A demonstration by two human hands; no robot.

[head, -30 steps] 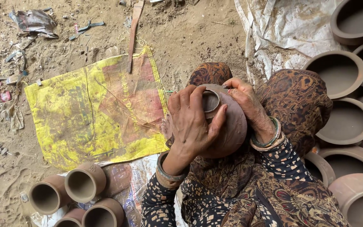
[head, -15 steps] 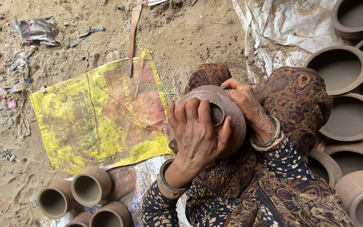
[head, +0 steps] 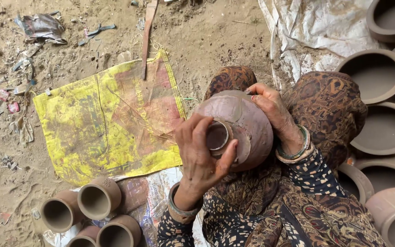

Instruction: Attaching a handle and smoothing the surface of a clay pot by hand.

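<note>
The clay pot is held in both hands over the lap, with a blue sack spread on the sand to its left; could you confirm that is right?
Not quite: the sack is yellow with red patches, not blue, as the head view shows. The clay pot is indeed held by the left hand and right hand over the lap.

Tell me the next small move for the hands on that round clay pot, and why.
Probably turn the clay pot a little further in the lap. The left hand has its fingers around the narrow neck and its thumb on the shoulder, while the right hand cups the far side. Only part of the surface faces the camera, so a slight turn would bring the next patch under the fingers.
</note>
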